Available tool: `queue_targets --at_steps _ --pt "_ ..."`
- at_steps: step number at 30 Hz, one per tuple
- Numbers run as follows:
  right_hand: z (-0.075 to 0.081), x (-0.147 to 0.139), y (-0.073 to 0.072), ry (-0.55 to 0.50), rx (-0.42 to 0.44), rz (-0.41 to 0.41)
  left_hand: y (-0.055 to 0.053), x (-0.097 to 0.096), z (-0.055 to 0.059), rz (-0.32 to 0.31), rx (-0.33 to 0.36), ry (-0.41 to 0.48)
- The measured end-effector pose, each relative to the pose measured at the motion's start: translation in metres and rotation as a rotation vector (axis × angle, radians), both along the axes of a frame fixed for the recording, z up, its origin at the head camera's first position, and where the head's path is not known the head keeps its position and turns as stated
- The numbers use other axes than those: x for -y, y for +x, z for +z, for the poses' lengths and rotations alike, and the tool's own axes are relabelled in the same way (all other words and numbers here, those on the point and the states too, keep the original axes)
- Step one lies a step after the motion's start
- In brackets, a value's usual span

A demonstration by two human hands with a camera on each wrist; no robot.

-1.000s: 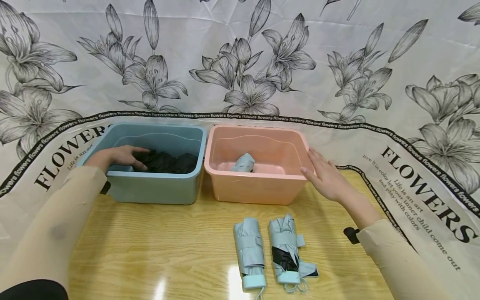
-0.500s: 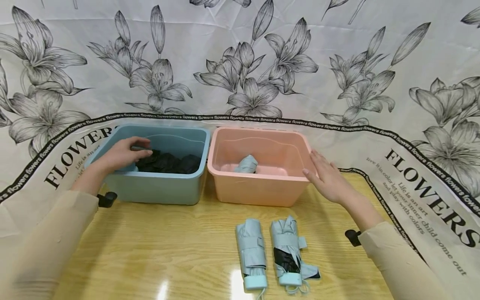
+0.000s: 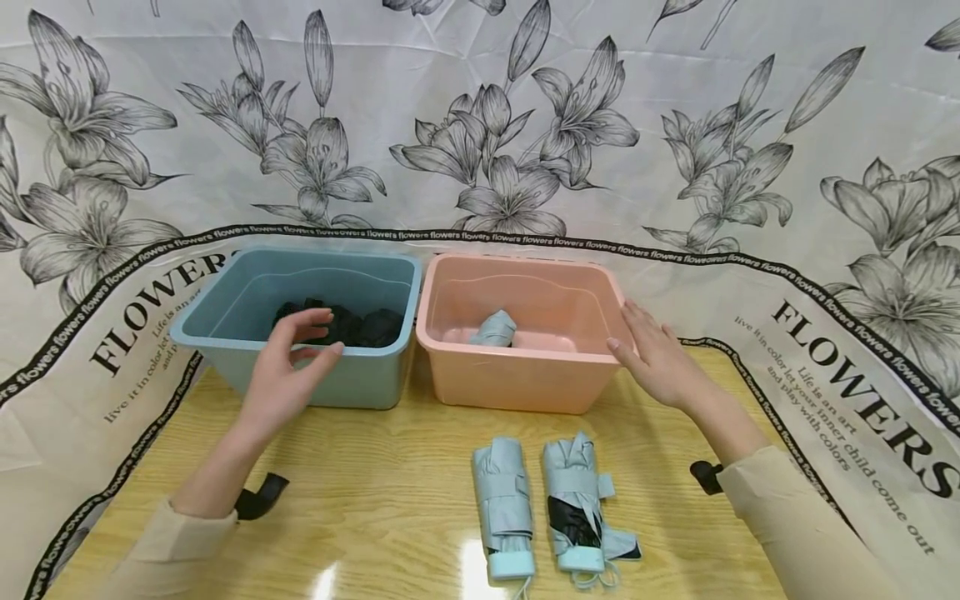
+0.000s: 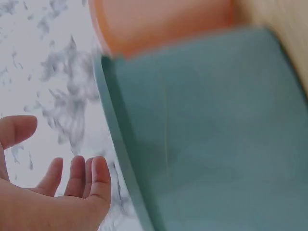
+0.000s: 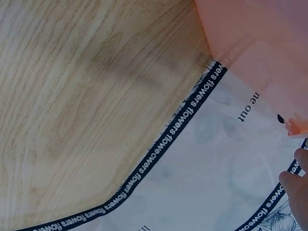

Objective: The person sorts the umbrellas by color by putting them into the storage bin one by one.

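Observation:
My left hand [image 3: 288, 367] hovers at the front rim of the blue bin [image 3: 345, 379], its fingers loosely bent and nothing between them. The left wrist view has the same hand [image 4: 62, 197] beside the bin's wall [image 4: 221, 134], thumb apart from the fingers. Crumpled black items [image 3: 382, 327] lie inside that bin; their kind is unclear. With fairly straight fingers, my right hand [image 3: 660, 358] rests against the right rim of the pink bin [image 3: 510, 385]. That bin holds a light blue bundle [image 3: 495, 328], partly hidden by the front wall.
Two folded light blue umbrellas lie on the wooden table [image 3: 360, 500] in front of the pink bin: a neatly wrapped umbrella [image 3: 501, 504] and a looser umbrella [image 3: 573, 500] with its strap undone. A flower-printed cloth [image 3: 705, 275] hangs behind the bins.
My left hand has come out of the blue bin and moved toward me and to the right, holding nothing. The right hand stays at the pink bin's rim.

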State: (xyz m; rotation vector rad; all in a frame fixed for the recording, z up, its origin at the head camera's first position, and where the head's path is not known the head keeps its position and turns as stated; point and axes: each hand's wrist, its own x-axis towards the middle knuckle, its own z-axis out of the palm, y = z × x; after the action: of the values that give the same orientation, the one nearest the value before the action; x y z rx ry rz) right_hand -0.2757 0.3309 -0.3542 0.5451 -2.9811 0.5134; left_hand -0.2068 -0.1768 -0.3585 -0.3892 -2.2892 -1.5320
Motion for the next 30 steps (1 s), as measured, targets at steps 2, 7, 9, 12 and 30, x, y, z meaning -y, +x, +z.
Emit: queue_targets --at_steps 2,7,9,12,30 --pt "-0.001 0.001 -0.001 -0.004 -0.006 0.005 0.011 -0.011 -0.011 -0.031 -0.008 0.032" --pt "-0.001 0.000 -0.004 -0.015 -0.025 0.017 0.033 -0.039 -0.039 -0.148 0.091 0.064" --pt "-0.001 -0.001 -0.004 -0.018 -0.024 0.016 0.038 -0.051 -0.051 -0.212 0.149 0.052" --pt "-0.002 -0.002 -0.003 -0.024 -0.020 0.013 0.044 -0.069 -0.070 -0.297 0.237 0.008" --pt "-0.004 -0.001 -0.003 -0.020 -0.005 0.014 0.048 -0.144 -0.119 -0.597 0.434 -0.383"
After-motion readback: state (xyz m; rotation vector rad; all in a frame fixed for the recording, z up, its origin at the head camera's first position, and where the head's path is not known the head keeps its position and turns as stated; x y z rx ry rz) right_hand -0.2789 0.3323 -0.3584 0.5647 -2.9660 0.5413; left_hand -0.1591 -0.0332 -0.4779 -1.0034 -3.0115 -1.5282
